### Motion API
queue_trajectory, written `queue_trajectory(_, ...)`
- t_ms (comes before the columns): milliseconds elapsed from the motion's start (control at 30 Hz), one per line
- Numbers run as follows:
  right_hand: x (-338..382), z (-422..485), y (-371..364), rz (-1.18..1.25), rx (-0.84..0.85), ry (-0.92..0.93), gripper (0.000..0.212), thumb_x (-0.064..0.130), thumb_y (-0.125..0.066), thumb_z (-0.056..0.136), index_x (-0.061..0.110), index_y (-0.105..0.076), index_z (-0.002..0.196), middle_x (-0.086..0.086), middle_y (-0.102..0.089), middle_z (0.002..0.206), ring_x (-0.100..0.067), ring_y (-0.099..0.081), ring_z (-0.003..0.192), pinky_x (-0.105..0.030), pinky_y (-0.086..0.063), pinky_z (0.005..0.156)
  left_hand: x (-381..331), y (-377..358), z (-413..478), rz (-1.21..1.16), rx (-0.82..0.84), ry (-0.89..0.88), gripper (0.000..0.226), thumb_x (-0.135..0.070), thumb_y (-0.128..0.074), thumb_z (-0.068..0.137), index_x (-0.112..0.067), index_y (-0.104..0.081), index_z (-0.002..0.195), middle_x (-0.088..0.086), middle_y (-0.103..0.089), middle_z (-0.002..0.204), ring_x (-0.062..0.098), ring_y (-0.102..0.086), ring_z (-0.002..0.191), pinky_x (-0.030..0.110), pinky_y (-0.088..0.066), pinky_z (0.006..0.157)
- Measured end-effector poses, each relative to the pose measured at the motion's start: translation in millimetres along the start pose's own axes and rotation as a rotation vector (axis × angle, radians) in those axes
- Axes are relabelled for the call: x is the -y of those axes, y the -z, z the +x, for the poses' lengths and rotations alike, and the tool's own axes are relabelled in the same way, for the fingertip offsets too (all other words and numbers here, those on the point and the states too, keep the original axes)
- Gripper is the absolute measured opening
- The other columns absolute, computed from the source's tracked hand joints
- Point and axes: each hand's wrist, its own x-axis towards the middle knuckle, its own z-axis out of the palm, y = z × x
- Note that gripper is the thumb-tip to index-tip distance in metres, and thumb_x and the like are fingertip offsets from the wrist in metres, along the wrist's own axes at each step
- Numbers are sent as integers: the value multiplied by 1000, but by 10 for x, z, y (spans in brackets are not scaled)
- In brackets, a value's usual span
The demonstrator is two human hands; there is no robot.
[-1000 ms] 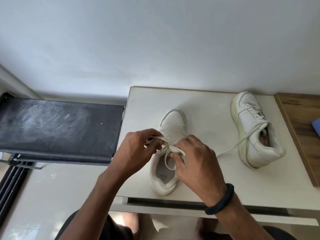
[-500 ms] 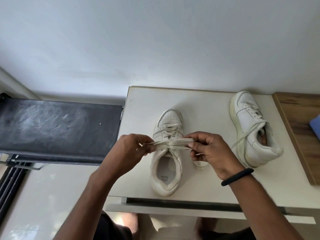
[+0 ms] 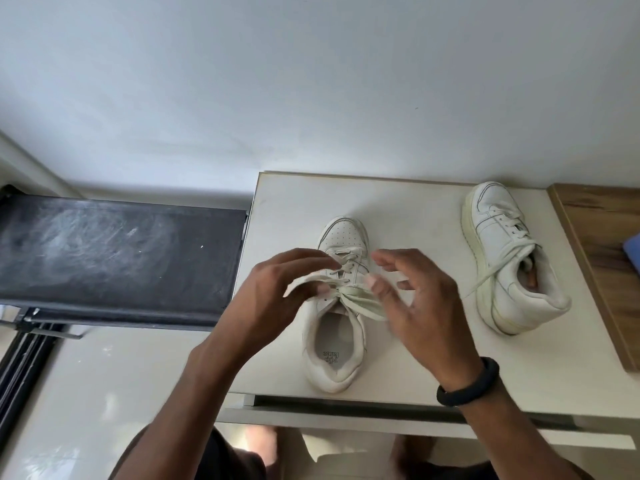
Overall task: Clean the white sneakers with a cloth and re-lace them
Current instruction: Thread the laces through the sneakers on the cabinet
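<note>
A white sneaker [image 3: 334,344] stands toe-away in the middle of the white table [image 3: 408,206]. Its pale shoelace [image 3: 356,296] is bunched in loops over the tongue. My left hand [image 3: 277,299] is at the sneaker's left side, with a lace loop running between thumb and fingers. My right hand [image 3: 420,303] hovers at the sneaker's right side, fingers spread, thumb close to the lace, slightly blurred. The second white sneaker [image 3: 509,261] sits at the back right, tilted, with a loose lace end trailing onto the table.
A dusty black shelf [image 3: 114,251] stands to the left of the table, lower down. A wooden surface [image 3: 602,244] adjoins the table's right edge, with a blue object [image 3: 632,251] at the frame border. A pale wall rises behind.
My hands were pulling the lace taut sideways half a second ago. Now the right hand has let go and spread its fingers, and the lace lies slack in loops over the tongue.
</note>
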Motion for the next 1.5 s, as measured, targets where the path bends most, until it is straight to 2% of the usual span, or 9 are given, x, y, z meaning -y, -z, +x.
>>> queue_trajectory(200, 90, -117, -283, -311, 133, 74, 47, 28, -78, 84, 21, -66, 129, 6, -68, 116, -18, -68, 101, -36, -60, 83, 31, -230, 4, -35, -22, -26, 16, -24, -75, 90, -21, -80, 104, -7, -71, 101, 4, -68, 92, 23, -53, 79)
queue_trajectory(433, -114, -23, -213, 67, 86, -94, 19, 6, -83, 78, 18, -82, 93, 9, -72, 86, -4, -68, 79, -22, -58, 75, 39, -194, 13, -65, -9, 65, 13, -26, -78, 86, -24, -82, 99, -12, -71, 93, 4, -69, 87, 27, -53, 76)
queue_trajectory(700, -188, 63, -115, 497, 216, -616, 16, 4, -85, 74, 18, -82, 82, 0, -79, 84, -23, -74, 81, -40, -63, 77, 172, -122, -43, -212, -3, 266, 13, -18, -83, 80, -23, -84, 92, -12, -76, 88, 6, -70, 79, 23, -53, 72)
queue_trajectory(800, -223, 58, -67, 478, 234, -653, 19, -1, -81, 77, 18, -82, 83, -6, -79, 84, -35, -74, 89, -48, -62, 84, 202, -100, -53, -277, 13, 335, 15, -18, -83, 80, -27, -84, 91, -11, -76, 89, 9, -71, 78, 35, -58, 77)
queue_trajectory(900, -244, 13, -108, 312, 195, -581, 15, 5, -84, 76, 19, -82, 81, 4, -79, 78, -20, -76, 77, -41, -63, 78, 174, -92, -61, -241, 12, 320, 14, -20, -82, 81, -29, -83, 91, -13, -76, 91, 10, -72, 82, 41, -58, 81)
queue_trajectory(1000, -223, 2, -115, 276, 192, -549, 15, 10, -85, 76, 23, -82, 82, 8, -78, 73, -6, -73, 69, -30, -60, 74, 113, -66, -64, -157, 39, 325, 22, -38, -80, 82, -34, -80, 104, -17, -74, 101, 2, -70, 93, 35, -58, 82)
queue_trajectory(1100, -256, 14, 12, 318, 240, -564, 21, 12, -86, 76, 28, -82, 90, 7, -78, 80, -13, -74, 76, -39, -63, 76, 45, -90, -83, 22, 168, 252, 67, -62, -78, 73, -48, -58, 135, -18, -59, 128, -1, -60, 112, 26, -54, 90)
queue_trajectory(1300, -439, 82, 485, 409, -52, -548, 18, 5, -75, 86, 21, -79, 90, -2, -79, 89, -20, -76, 85, -27, -58, 65, 2, -269, -90, 267, 241, 169, 83, -53, -76, 79, -68, -26, 144, -12, -23, 160, 17, -45, 130, 39, -50, 102)
queue_trajectory(1500, -819, 29, 867, -500, -407, -338, 35, 23, -75, 84, 13, -70, 117, -10, -64, 126, -32, -60, 116, -40, -50, 94, -41, -460, -31, 251, 52, 176, 60, -23, -75, 82, -44, -60, 136, 3, -45, 156, 31, -60, 123, 35, -52, 92)
